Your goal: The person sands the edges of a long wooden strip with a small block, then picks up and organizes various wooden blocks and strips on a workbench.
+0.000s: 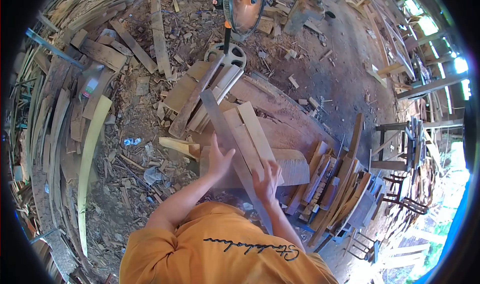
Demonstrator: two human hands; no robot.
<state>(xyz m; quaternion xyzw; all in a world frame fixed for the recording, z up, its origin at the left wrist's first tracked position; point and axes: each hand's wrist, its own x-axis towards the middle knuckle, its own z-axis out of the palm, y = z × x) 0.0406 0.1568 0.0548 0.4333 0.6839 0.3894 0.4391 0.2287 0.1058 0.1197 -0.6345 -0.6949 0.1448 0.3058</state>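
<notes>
A long grey-brown plank [220,119] runs diagonally in front of my body. My left hand [218,159] is at its left edge, fingers stretched upward and thumb apart, the palm toward the wood. Right of the plank, two paler wooden boards lie side by side: one board [243,140] next to the plank and another board [256,129] beyond it. My right hand [266,181] is bent over the near end of these pale boards, thumb on the left and fingers curled on the wood. Beneath them is a broad wooden surface [292,166] with a curved edge.
A fan [245,9] on a round base [227,55] stands ahead. Stacked wood pieces [330,184] rise at my right. Offcuts and scraps litter the ground. A long pale curved board [92,159] lies on the left, near a pile of planks [57,129].
</notes>
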